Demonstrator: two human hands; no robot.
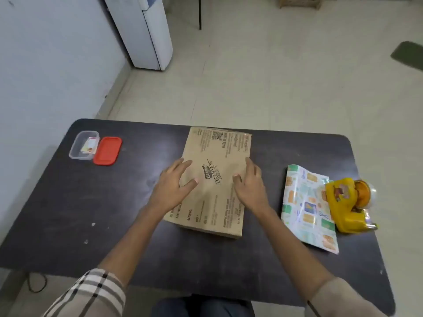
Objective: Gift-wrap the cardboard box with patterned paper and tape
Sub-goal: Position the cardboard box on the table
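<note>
One flat brown printed cardboard box lies centred on the dark tabletop under the left hand and right hand, both spread flat; even pressure should keep it square. To its right, one folded patterned paper sheet, one yellow tape dispenser; far left, one clear tub, one red lid

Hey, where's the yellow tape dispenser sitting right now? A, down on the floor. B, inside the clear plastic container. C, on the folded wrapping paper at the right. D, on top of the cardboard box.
C: the yellow tape dispenser sits partly on the right edge of the folded patterned paper, apart from the cardboard box.
</note>
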